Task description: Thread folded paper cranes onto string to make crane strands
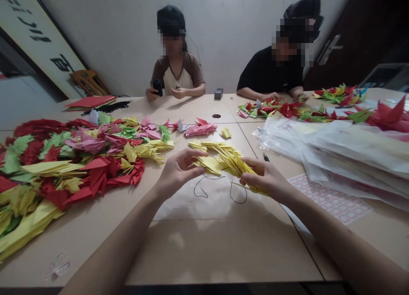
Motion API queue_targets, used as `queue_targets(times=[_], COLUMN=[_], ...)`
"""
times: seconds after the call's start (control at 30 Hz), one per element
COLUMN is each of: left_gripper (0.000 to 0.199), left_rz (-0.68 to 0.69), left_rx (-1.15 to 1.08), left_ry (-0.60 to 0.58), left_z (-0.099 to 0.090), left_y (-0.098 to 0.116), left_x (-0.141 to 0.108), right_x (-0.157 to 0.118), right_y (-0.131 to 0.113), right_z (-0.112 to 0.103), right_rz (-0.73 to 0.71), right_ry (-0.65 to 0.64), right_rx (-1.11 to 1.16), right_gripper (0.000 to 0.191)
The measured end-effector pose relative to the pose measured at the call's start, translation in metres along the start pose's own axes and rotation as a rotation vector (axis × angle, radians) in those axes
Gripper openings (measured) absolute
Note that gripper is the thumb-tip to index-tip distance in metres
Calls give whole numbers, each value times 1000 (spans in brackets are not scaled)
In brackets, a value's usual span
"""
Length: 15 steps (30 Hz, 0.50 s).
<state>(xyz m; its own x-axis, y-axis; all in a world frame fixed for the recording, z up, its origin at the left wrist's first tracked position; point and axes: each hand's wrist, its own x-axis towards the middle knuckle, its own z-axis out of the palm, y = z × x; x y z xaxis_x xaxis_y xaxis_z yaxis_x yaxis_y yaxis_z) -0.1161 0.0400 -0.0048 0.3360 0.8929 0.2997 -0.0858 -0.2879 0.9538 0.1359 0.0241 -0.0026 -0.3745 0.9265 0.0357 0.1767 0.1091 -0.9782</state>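
Yellow folded-paper strand (234, 161), spiky, curved; L hand (177, 172) & R hand (267, 176) gripping it.

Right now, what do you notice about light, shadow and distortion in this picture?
Head view: dim, uneven light, the door nearly black; head view: soft shadows on the table below left hand and right hand; head view: apparent wide-angle stretch toward the edges; head view: pixel blocks partly hiding two co-workers.

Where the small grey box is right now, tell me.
In the head view, the small grey box sits near the far edge of the table, slightly right of the picture's centre, just beyond the round hole.
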Motion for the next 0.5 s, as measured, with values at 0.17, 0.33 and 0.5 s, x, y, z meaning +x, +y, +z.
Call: queue_targets(times=[0.17, 0.33, 0.5], left_gripper=[24, 17, 15], left_rz=[13, -21, -18], left_rx=[-89, -100, -40], left_ry=[40, 102, 102], left_z=[2, 4, 6], left_y=[-5, -5, 0], left_x=[1, 2, 2], right_x=[0, 0, 0], right_y=[-2, -1, 4], right_z=[1, 3, -1], right_rz=[-3, 2, -33], right_ry=[8, -3, -17], right_rx=[18, 28, -24], right_gripper=[37, 41, 54])
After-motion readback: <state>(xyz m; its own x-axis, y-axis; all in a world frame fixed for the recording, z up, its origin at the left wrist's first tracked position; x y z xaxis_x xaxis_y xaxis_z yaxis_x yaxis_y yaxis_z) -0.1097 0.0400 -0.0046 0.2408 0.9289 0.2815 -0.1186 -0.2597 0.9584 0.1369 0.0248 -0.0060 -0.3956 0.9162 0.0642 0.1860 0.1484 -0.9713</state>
